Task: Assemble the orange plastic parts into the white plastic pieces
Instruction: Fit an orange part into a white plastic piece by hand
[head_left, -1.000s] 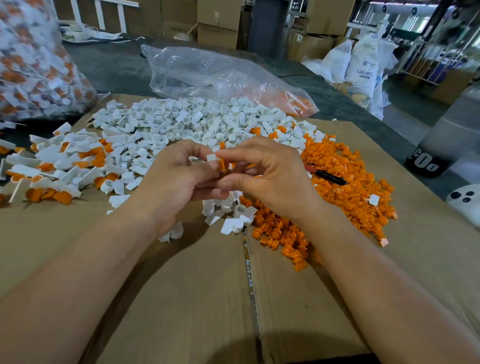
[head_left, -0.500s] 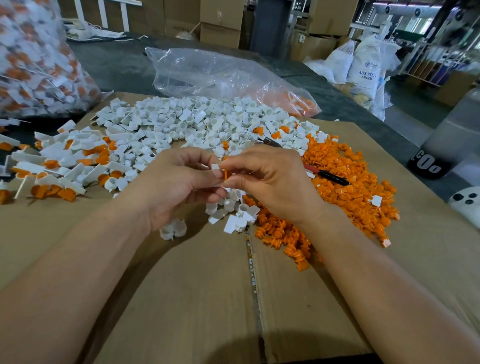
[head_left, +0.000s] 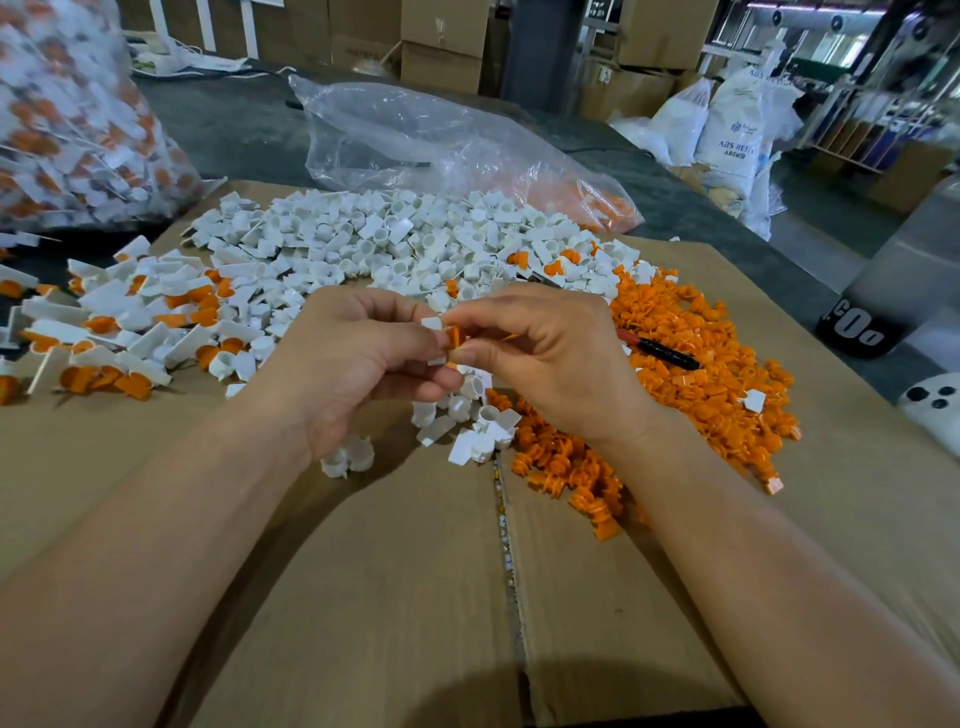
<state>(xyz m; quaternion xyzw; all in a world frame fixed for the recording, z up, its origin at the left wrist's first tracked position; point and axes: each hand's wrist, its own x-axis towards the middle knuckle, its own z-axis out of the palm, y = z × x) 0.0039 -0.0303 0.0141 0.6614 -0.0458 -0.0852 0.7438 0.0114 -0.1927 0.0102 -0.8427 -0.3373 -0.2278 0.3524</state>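
Note:
My left hand (head_left: 358, 364) pinches a small white piece (head_left: 434, 326) between thumb and fingers above the cardboard. My right hand (head_left: 550, 358) pinches an orange part (head_left: 456, 336) and holds it against that white piece. Behind the hands spreads a big heap of loose white pieces (head_left: 405, 244). A heap of loose orange parts (head_left: 691, 374) lies to the right. Joined white-and-orange pieces (head_left: 119, 332) are piled at the left. A few white pieces (head_left: 478, 431) lie just under my hands.
The work lies on flattened cardboard (head_left: 363, 597) with a taped seam. A black and red marker (head_left: 660, 353) rests on the orange heap. A clear plastic bag (head_left: 441, 140) lies behind, a full bag of joined pieces (head_left: 67, 119) at far left, a white device (head_left: 935, 400) at right.
Both hands stayed together at the centre; the orange part between the fingertips now shows more plainly against the white piece. The hands sit slightly lower and the view has shifted a little.

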